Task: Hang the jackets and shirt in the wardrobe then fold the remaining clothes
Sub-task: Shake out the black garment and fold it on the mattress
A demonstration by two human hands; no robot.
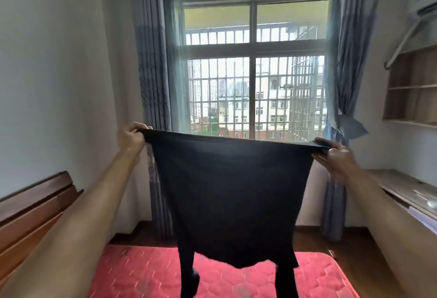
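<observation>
A black garment (231, 193) hangs stretched out in the air in front of me, above a red mattress (146, 274). My left hand (131, 138) grips its upper left corner. My right hand (335, 155) grips the upper right corner. The top edge is pulled taut between both hands. Two dark sleeves dangle from the bottom of the garment, reaching down toward the mattress. No wardrobe or other clothes are in view.
A barred window (255, 73) with blue-grey curtains (151, 61) faces me. A wooden headboard (30, 203) stands at the left. At the right are a wooden desk (406, 193) and wall shelves (411, 89). Dark wooden floor runs beyond the mattress.
</observation>
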